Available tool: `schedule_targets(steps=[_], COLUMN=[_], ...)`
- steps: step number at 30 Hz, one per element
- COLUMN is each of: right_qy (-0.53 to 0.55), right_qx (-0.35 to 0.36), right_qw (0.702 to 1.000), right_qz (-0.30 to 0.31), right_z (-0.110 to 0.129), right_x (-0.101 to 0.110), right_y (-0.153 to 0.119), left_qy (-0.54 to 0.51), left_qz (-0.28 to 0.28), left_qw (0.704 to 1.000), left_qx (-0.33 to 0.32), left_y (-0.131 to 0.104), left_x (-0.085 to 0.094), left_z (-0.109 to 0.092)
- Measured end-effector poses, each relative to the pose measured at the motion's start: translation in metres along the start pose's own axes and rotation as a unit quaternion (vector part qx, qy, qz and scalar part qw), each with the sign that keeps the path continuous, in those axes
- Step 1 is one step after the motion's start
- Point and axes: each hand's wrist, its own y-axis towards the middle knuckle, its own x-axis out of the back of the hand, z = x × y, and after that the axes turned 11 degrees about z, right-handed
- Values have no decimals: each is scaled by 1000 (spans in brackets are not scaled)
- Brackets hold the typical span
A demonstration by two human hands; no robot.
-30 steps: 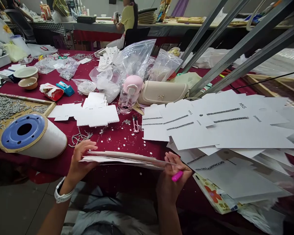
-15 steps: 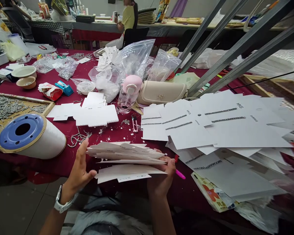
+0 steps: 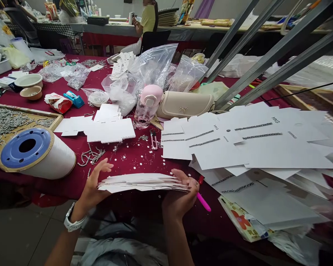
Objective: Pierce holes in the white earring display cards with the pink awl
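Note:
A stack of white cards [image 3: 143,183] lies between my hands, seen nearly edge-on above the table's front edge. My right hand [image 3: 180,190] grips the stack's right end, fingers behind it. At the left end, my left hand [image 3: 96,184] has its fingers raised and apart, with the card edges against its palm side. A pink pen [image 3: 204,202] sticks out beside my right hand. More white cards [image 3: 109,127] lie flat beyond my left hand. On the right, large white cards [image 3: 219,140] bearing short silver chains are spread in a pile.
A spool of white thread [image 3: 55,157] and a wooden tray of chains [image 3: 59,120] stand at left. A pink-lidded bottle [image 3: 147,105] and beige bag [image 3: 185,104] are behind. Metal bars [image 3: 246,66] slant down at right. Across the room sits a person [image 3: 147,20].
The fanned-out cards have come together into a tighter, flatter stack. My left hand has risen slightly, its fingers now bent over toward the right.

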Motion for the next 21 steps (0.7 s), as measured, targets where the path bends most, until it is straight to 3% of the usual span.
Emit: schedule_targets(steps=[2, 6, 11, 15, 17, 21], right_qy=[4, 29, 12, -14, -10, 0], right_qx=[-18, -123, -107, -121, -146, -158], right_qw=[1000, 986, 990, 985, 980, 981], right_qz=[25, 109, 88, 119, 132, 116], right_z=[3, 10, 28, 36, 35, 29], right_x=[1, -3, -7, -1, 2, 2], right_y=[-1, 0, 1, 6, 8, 8], left_qy=[-20, -89, -147, -207, -171, 7], left_qz=[47, 113, 87, 36, 13, -23], left_qw=[998, 989, 984, 978, 984, 989], left_qx=[23, 37, 43, 20, -39, -146], left_y=[1, 7, 17, 21, 21, 20], left_x=[2, 0, 0, 2, 1, -4], left_z=[-4, -9, -17, -17, -13, -9])
